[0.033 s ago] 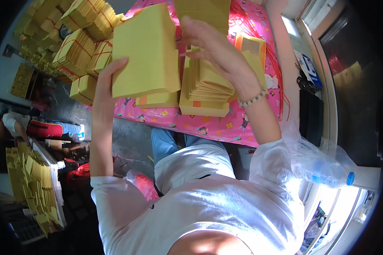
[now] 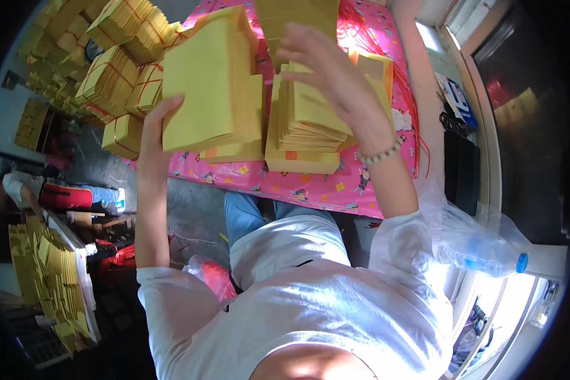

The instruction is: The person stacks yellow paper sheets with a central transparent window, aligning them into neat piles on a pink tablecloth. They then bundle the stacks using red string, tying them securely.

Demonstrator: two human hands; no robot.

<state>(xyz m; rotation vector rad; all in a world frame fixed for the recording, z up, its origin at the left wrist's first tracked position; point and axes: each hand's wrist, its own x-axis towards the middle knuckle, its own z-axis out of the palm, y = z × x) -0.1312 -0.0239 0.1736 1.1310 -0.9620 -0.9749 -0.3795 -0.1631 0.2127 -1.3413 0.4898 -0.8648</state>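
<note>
far to your left, loose yellow sheets (image 2: 41, 278) lie heaped on a low surface down by the floor, and above them tied bundles of yellow paper (image 2: 117, 76), bound with red string, are piled beside the table. your left hand (image 2: 153, 136) is raised at the table's near left corner, fingers spread flat against the lower left edge of a thick sheaf of yellow paper (image 2: 209, 79) that it props up tilted over the pink patterned tablecloth (image 2: 310, 187); how the thumb sits behind the sheaf is hidden, so you cannot tell whether it pinches the sheets. under and just right of that sheaf lies a flat stack of yellow paper (image 2: 301, 136) on the cloth. your right hand (image 2: 332, 69), a bead bracelet on its wrist, hovers over this stack with its fingers loosely spread, closed on nothing; whether the fingertips touch the top sheets is not clear. the two hands are well apart. at the far right a clear plastic bottle with a blue cap (image 2: 481, 253) lies on the pale ledge.
</note>
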